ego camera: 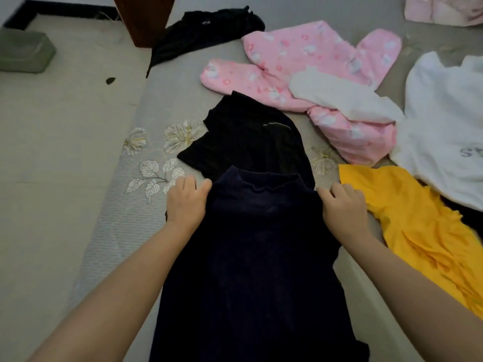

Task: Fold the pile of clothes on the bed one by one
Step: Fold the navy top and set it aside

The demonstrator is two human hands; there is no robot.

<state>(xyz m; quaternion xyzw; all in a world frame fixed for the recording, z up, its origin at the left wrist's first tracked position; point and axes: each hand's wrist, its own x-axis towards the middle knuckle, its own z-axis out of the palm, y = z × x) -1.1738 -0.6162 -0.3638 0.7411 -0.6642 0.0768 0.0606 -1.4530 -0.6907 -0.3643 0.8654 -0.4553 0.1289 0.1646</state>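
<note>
Navy fabric fills the near middle: a dark navy top (261, 257) lies spread lengthwise on the bed (125, 220), neck end away from the person, hem running out of the bottom of the view. Both hands are on its shoulders. Left hand (187, 202) sits at the left shoulder edge, thumb on the cloth, fingers (184, 182) curled down over the edge and pinching it. Right hand (343, 206) mirrors it on the right shoulder, fingers (339, 190) bent and gripping the fabric edge.

Left of the top there's a free strip of grey bedspread with embroidered pale flowers and leaves (156, 176), then the bed's edge drops away to a light floor (52, 152). Right side is tighter: a yellow garment (423, 231) lies crumpled just beside the right hand, a narrow band of bedspread between it and the navy top.

Just beyond the neck, a black garment (251, 142) lies rumpled, and the navy collar overlaps its near edge. Farther right, a white shirt (449, 121) with grey lettering, its near edge lying over the yellow one. Behind the black garment, pink printed pyjamas (308, 56) sprawl with a white piece (345, 97) across them. At the far left edge of the bed, another black item (209, 30) hangs partly over the side. Top right corner, more pale pink cloth (444, 9).

On the floor: a green box-shaped thing (26, 50), a small dark scrap (110, 81), and a brown wooden post (143, 19) against the bed.
</note>
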